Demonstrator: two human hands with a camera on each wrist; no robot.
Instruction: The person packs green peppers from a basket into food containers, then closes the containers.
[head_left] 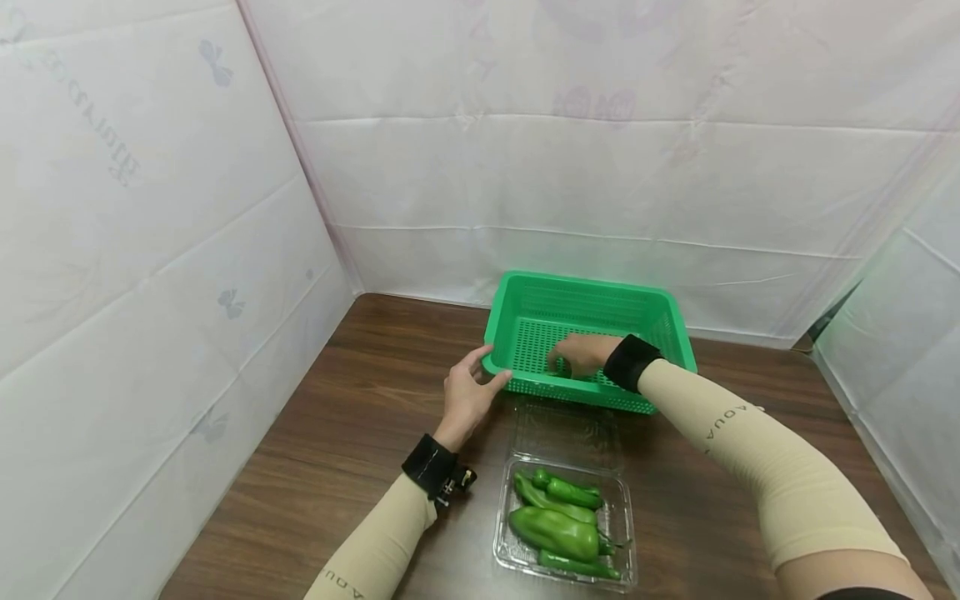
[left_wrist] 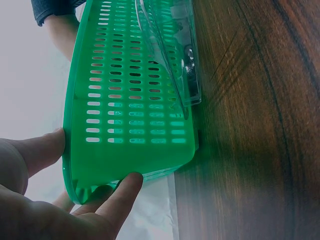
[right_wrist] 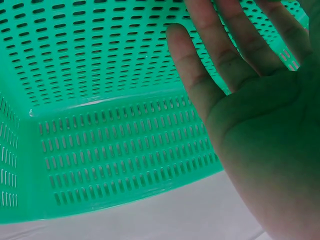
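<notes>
1. Two hands are working at the basket (head_left: 660, 321) on the tabletop (head_left: 337, 433); the right hand (head_left: 581, 354) is reaching inside, peppers (head_left: 558, 521) waiting near.
2. Left hand (left_wrist: 55, 200) is pinching the basket's corner.
3. Right hand is spreading flat, holding nothing; next, judging so, fetching a pepper.

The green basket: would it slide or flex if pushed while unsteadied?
The green basket is thin slotted plastic, so probably light and apt to slide on the smooth wooden table. The left hand pinches its corner rim. The walls may flex slightly. Its wide base makes tipping unlikely.
</notes>
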